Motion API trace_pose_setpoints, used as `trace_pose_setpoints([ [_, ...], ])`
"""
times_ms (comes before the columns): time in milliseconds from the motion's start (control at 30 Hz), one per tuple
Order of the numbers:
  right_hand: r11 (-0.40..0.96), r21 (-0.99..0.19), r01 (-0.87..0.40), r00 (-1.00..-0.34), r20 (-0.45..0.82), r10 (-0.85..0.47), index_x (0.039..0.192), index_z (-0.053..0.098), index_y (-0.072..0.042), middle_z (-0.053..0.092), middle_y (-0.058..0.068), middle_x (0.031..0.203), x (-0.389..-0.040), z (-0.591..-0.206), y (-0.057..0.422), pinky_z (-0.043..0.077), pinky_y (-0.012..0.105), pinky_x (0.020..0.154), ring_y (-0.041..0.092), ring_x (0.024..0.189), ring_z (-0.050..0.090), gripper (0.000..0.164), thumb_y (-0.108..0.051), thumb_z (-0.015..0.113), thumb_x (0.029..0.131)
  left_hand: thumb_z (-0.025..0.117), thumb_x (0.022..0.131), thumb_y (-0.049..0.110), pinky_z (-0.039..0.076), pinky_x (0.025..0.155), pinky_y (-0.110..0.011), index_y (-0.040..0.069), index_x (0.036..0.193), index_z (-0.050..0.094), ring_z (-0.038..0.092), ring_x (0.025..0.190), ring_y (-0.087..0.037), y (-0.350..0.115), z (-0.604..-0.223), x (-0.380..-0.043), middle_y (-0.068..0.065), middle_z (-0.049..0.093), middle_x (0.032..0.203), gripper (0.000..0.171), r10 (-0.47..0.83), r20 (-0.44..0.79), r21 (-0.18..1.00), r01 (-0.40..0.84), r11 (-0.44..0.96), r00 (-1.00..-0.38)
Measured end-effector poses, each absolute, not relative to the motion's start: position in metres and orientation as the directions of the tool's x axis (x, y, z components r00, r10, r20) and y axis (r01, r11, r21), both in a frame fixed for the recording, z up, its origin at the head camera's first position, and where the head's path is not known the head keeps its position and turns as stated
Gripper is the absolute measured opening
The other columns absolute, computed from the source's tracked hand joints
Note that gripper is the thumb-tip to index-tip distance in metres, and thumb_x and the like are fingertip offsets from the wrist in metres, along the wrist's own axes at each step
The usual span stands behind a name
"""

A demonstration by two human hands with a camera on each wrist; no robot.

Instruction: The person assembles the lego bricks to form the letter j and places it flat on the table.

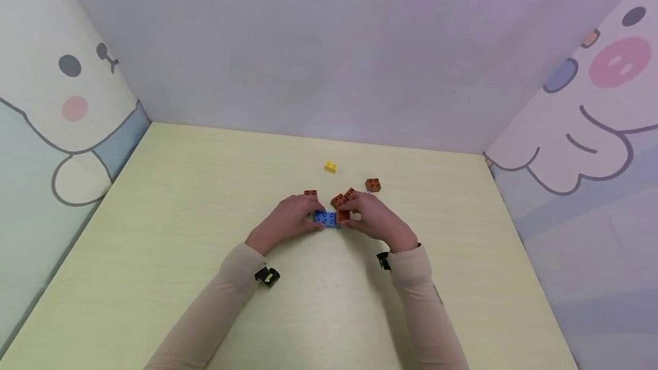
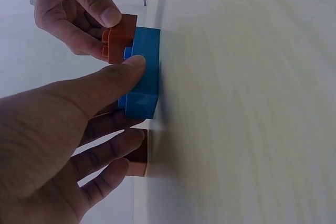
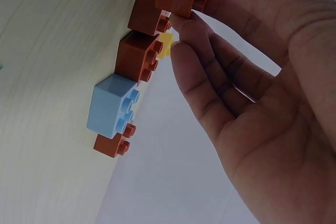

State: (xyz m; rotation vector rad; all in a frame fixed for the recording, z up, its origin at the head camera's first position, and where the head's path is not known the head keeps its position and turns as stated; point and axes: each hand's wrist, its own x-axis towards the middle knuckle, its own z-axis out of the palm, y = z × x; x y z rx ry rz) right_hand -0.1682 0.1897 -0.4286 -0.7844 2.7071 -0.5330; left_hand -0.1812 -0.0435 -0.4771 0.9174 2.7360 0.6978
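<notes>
A long blue toy brick (image 1: 325, 219) lies on the table with its studs up. My left hand (image 1: 289, 220) grips its left part between thumb and fingers, as the left wrist view shows with the blue brick (image 2: 147, 72). Over the right end of it sits a reddish-brown brick (image 1: 342, 217), pinched by my right hand (image 1: 379, 217). In the left wrist view this brown brick (image 2: 123, 38) is at the level of the blue studs, close on top of them. Another brown brick (image 1: 310, 192) lies just beyond the left fingers.
Two brown bricks (image 1: 338, 201) lie beyond the right fingers. A light blue brick (image 3: 109, 107) is mostly hidden by the right hand in the head view. Farther back are a brown brick (image 1: 373, 185) and a small yellow brick (image 1: 330, 167). Walls enclose the table (image 1: 288, 324).
</notes>
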Motion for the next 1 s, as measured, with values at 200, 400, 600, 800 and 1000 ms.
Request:
trace_pose_setpoints([
  [200,0.784,-0.416,-0.46,-0.816,-0.15,-0.558,0.117,0.076,-0.008,0.071,0.004,0.106,-0.168,-0.431,0.19,0.054,0.035,0.088,0.02,0.098,0.063,0.028,-0.019,0.077,0.092,0.079,0.089,0.04,0.054,0.101,-0.041,0.014,0.121,0.074,0.067,0.111,-0.02,-0.046,-0.477,-0.181,-0.002,0.072,0.121,0.041,0.592,0.011,0.479,0.524,0.705,-0.806],
  [400,0.791,-0.414,-0.45,-0.821,-0.156,-0.549,0.112,0.078,-0.009,0.071,0.004,0.106,-0.167,-0.43,0.189,0.054,0.034,0.087,0.018,0.097,0.062,0.023,-0.019,0.078,0.091,0.076,0.093,0.03,0.056,0.095,-0.039,0.011,0.12,0.074,0.068,0.104,-0.02,-0.053,-0.47,-0.188,-0.003,0.072,0.115,0.033,0.575,0.089,0.498,0.537,0.681,-0.813],
  [600,0.797,-0.41,-0.444,-0.824,-0.163,-0.543,0.114,0.077,-0.008,0.071,0.004,0.106,-0.168,-0.431,0.189,0.054,0.034,0.087,0.02,0.097,0.063,0.026,-0.019,0.078,0.092,0.077,0.092,0.026,0.056,0.089,-0.04,0.011,0.118,0.075,0.067,0.099,-0.022,-0.06,-0.469,-0.199,-0.003,0.073,0.113,0.03,0.532,0.174,0.442,0.548,0.71,-0.829],
  [800,0.795,-0.428,-0.43,-0.828,-0.164,-0.536,0.119,0.075,-0.006,0.069,0.006,0.107,-0.167,-0.429,0.189,0.054,0.033,0.085,0.022,0.096,0.064,0.031,-0.019,0.077,0.092,0.077,0.092,0.034,0.054,0.094,-0.044,0.012,0.121,0.074,0.065,0.108,-0.027,-0.063,-0.474,-0.207,-0.005,0.073,0.12,0.037,0.489,0.148,0.38,0.506,0.774,-0.86],
  [1000,0.793,-0.445,-0.416,-0.837,-0.154,-0.526,0.119,0.075,-0.007,0.068,0.005,0.106,-0.166,-0.432,0.19,0.053,0.032,0.083,0.021,0.094,0.062,0.031,-0.019,0.078,0.091,0.077,0.091,0.036,0.053,0.094,-0.046,0.011,0.123,0.073,0.065,0.109,-0.027,-0.064,-0.478,-0.211,-0.006,0.072,0.121,0.041,0.485,0.13,0.39,0.494,0.777,-0.865],
])
